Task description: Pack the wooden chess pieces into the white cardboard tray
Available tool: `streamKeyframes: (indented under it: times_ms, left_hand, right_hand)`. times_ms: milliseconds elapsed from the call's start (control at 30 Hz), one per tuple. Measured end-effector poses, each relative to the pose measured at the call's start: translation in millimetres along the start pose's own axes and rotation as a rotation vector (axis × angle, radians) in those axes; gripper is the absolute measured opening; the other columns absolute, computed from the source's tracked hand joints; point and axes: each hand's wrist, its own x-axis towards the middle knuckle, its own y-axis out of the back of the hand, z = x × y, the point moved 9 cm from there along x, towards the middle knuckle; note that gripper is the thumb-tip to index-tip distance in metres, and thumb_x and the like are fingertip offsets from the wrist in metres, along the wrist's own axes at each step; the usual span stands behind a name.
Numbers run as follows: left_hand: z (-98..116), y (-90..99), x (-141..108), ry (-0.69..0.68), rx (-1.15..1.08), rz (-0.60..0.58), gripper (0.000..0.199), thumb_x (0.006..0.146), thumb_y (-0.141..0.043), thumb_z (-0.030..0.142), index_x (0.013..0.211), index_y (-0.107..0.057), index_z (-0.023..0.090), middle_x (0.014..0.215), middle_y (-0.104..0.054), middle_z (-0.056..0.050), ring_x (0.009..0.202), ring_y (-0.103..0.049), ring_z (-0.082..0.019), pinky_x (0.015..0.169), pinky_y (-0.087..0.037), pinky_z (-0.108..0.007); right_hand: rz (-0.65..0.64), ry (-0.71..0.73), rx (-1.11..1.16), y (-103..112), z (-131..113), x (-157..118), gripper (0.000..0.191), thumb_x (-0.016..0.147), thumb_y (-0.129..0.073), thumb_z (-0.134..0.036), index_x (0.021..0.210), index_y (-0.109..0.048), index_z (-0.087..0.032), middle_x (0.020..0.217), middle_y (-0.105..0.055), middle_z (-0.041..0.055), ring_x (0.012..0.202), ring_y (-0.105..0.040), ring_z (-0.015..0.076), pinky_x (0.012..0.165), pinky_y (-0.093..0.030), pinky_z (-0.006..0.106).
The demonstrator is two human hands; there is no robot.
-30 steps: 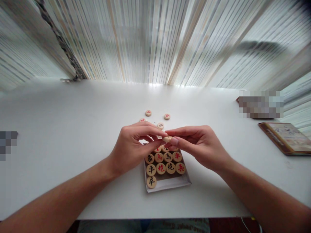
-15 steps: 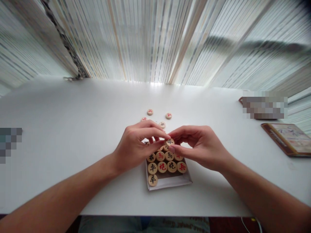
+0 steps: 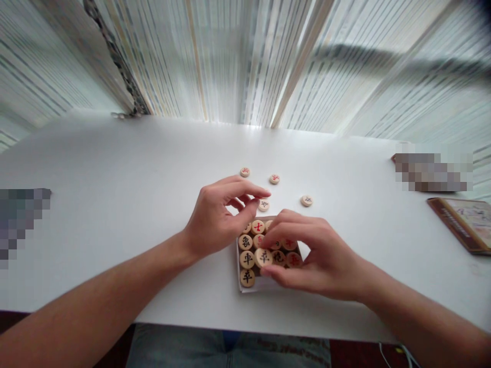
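My right hand pinches a round wooden Chinese chess piece with a black character, thumb below and fingers above it. It holds the piece over the shallow white box, where several pieces with black or red characters lie in rows; my fingers cover part of them. In the front row, one black piece sits at the left corner. My left hand hovers by the box's far left corner, thumb and forefinger apart, holding nothing. Just past its fingertips a black-lettered piece lies on the table.
Beyond the box, two red-lettered pieces and a black-lettered piece lie loose on the white table. A brown-edged flat box or book lies at the right. String curtains hang along the far edge.
My right hand has brought the chess piece toward me, down over the box's front rows. The left hand has let go of that piece and moved away from it. The view has shifted slightly.
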Motion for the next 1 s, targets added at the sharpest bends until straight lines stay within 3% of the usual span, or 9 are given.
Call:
streamKeyframes:
  times_ms: [133,300,467,667,1000]
  left_hand:
    - [1.4,-0.8,-0.3,-0.023,0.027,-0.004,0.022,0.089,-0.067,0.003,0.099,-0.083,0.015,0.097,-0.081,-0.007,0.085,-0.075,-0.015,0.068,-0.062,-0.021]
    - [0.4,-1.1,-0.4,-0.022,0.033,-0.002,0.022,0.089,-0.068,0.004,0.099,-0.083,0.016,0.098,-0.081,-0.007,0.085,-0.075,-0.014,0.068,-0.062,-0.021]
    - [-1.5,-2.0,-0.4,-0.019,0.023,-0.006,0.021,0.089,-0.067,0.005,0.099,-0.083,0.015,0.098,-0.081,-0.007,0.084,-0.076,-0.014,0.069,-0.063,-0.021]
    - [-2.3,-2.2,-0.8,-0.016,0.021,-0.015,0.021,0.090,-0.067,0.006,0.099,-0.083,0.016,0.098,-0.082,-0.007,0.085,-0.076,-0.015,0.069,-0.063,-0.021]
    - [-0.8,-2.7,-0.6,-0.015,0.021,-0.018,0.021,0.090,-0.066,0.006,0.099,-0.083,0.015,0.098,-0.082,-0.007,0.084,-0.076,-0.015,0.068,-0.063,-0.022]
  right_hand:
    - [-0.086,0.159,-0.050,-19.7,-20.7,-2.3,0.009,0.089,-0.080,-0.018,0.095,-0.075,-0.015,0.089,-0.071,0.0045,0.086,-0.062,0.0187,0.081,-0.050,0.033]
    - [-0.122,0.186,-0.144,-32.6,-20.1,-7.0,0.011,0.094,-0.079,-0.025,0.099,-0.076,-0.015,0.091,-0.073,0.0063,0.089,-0.064,0.0223,0.086,-0.051,0.039]
    - [-0.104,0.224,-0.206,-33.9,-20.5,-9.1,0.017,0.098,-0.077,-0.031,0.104,-0.077,-0.015,0.091,-0.075,0.0078,0.089,-0.063,0.0241,0.086,-0.051,0.041]
    - [-0.123,0.237,-0.177,-28.7,-22.3,-8.3,0.005,0.096,-0.073,-0.020,0.096,-0.078,-0.018,0.086,-0.076,0.0054,0.083,-0.063,0.0212,0.083,-0.049,0.039]
    - [-0.149,0.299,-0.264,-32.9,-28.4,-11.5,0.016,0.100,-0.067,-0.017,0.092,-0.082,-0.019,0.081,-0.071,0.0052,0.079,-0.056,0.0209,0.083,-0.047,0.041]
